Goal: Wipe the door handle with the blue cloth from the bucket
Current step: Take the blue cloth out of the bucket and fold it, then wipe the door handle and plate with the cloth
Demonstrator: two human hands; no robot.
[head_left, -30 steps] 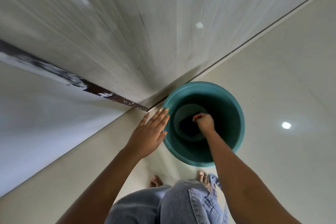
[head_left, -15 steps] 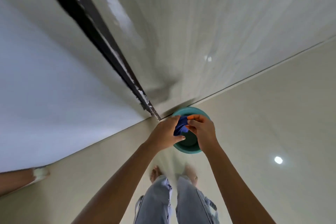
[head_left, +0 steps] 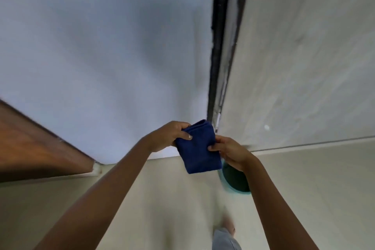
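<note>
A folded dark blue cloth (head_left: 197, 148) hangs between both hands in front of me. My left hand (head_left: 167, 136) grips its upper left edge, thumb on top. My right hand (head_left: 230, 151) pinches its right side. The teal bucket (head_left: 235, 181) stands on the floor below, mostly hidden behind my right wrist. No door handle shows in this view. The pale door (head_left: 304, 67) stands to the right, with its dark frame (head_left: 216, 46) running up the middle.
A white wall (head_left: 101, 46) fills the left and centre. A brown wooden panel (head_left: 36, 146) juts in at the lower left. The beige floor (head_left: 172, 209) lies below, with one bare foot and a jeans leg (head_left: 225, 237) near the bottom edge.
The cloth has come up out of the bucket, and both hands now hold it higher and spread out. The view has swung up and left, so the bucket looks smaller and lower.
</note>
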